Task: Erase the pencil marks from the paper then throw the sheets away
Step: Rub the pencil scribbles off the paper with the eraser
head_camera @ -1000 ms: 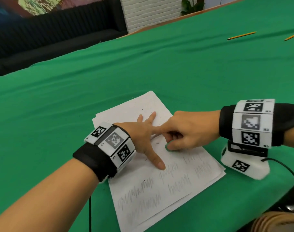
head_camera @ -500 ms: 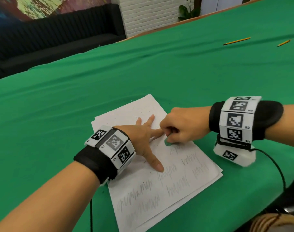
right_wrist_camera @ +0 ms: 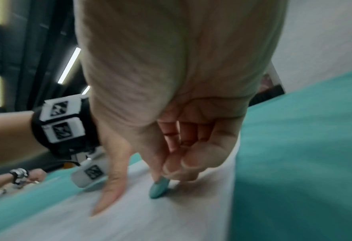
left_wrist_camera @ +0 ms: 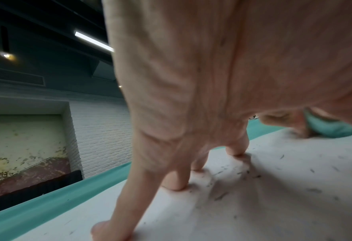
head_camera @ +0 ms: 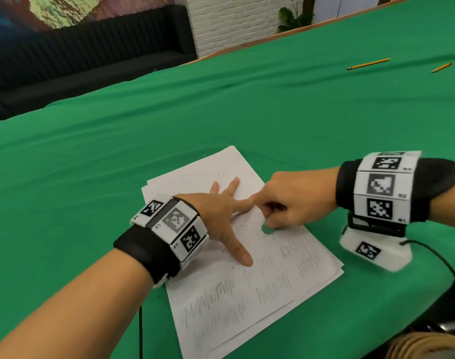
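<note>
A dark sofa (head_camera: 91, 55) is seen along the upper left of the frame, a painted mural (head_camera: 66, 9) above it. A white brick wall (head_camera: 234, 22) and a plant (head_camera: 293, 19) are shown at upper centre. Ceiling strip lights (left_wrist_camera: 93, 40) are lit.

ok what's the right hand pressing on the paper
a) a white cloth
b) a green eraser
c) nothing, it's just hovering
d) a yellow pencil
b: the right hand pinches a small green eraser against the top sheet, while both pencils lie far off on the green table.
</note>
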